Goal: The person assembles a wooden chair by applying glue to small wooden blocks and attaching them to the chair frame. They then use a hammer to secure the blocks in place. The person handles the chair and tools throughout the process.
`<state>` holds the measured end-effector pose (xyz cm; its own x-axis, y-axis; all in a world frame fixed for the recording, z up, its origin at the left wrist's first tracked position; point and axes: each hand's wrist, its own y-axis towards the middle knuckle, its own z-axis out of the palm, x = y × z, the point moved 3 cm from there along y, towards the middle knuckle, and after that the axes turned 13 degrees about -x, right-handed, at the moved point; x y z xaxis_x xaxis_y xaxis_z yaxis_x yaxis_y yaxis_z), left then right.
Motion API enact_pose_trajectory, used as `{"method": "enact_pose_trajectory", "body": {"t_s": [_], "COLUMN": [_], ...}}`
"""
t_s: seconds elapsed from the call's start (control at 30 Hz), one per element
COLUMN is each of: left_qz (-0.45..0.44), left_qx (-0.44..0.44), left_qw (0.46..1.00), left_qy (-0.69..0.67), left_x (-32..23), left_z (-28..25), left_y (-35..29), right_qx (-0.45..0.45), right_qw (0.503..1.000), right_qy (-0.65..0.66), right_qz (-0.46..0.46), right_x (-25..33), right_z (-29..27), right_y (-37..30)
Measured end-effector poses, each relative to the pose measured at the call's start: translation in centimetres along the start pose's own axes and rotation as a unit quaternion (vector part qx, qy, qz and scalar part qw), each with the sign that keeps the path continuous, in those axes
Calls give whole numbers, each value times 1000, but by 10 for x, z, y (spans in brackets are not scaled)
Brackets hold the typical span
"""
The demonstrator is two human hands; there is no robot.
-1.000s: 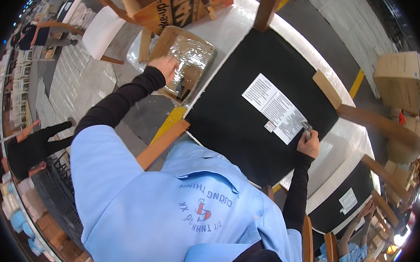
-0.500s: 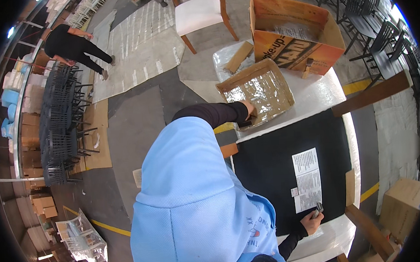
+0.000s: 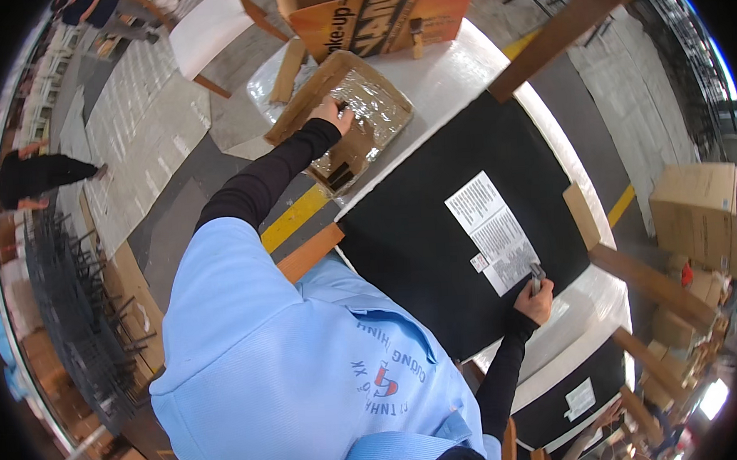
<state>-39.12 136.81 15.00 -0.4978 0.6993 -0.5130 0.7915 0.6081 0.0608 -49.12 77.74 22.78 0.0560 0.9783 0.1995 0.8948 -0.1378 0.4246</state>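
Observation:
My left hand (image 3: 332,117) is inside a shallow cardboard tray (image 3: 282,131) lined with shiny tape, its fingers closed on a small dark piece (image 3: 345,108). Two dark strips (image 3: 341,176) lie in the tray's near corner. My right hand (image 3: 536,301) grips a small grey metal stapler (image 3: 537,273), its head at the lower right corner of a white printed sheet (image 3: 492,228). That sheet lies on the black underside (image 3: 420,252) of an upturned chair seat, with a smaller label (image 3: 478,262) at its left edge.
Wooden legs (image 3: 554,37) stick up around the seat. A hammer (image 3: 417,37) leans by a large orange carton (image 3: 382,19). Another upturned seat (image 3: 545,416) is near the lower right. Further off are a white-seated chair (image 3: 208,30), stacked dark chairs (image 3: 81,312) and a walking person (image 3: 45,176).
The view has swung, shifting the scene left. My left hand has moved farther into the tray and now pinches a dark piece. My right hand remains with the stapler at the sheet's corner.

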Motion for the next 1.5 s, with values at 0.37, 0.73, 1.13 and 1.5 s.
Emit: {"method": "enact_pose_trajectory", "body": {"t_s": [0.37, 0.73, 1.13, 1.5], "left_qz": [49, 118, 238, 208], "left_qx": [57, 22, 258, 599], "left_qw": [982, 993, 751, 518], "left_qy": [174, -6, -559, -574], "left_x": [-22, 1, -320, -411], "left_z": [-21, 13, -134, -196], "left_y": [23, 35, -141, -274], "right_qx": [-17, -212, -214, -369], "right_qw": [999, 956, 732, 831], "right_qy": [-25, 52, 607, 409], "right_qz": [11, 195, 225, 73], "right_x": [8, 2, 199, 156], "right_z": [-4, -8, -170, -285], "right_y": [-5, 6, 78, 22]}}
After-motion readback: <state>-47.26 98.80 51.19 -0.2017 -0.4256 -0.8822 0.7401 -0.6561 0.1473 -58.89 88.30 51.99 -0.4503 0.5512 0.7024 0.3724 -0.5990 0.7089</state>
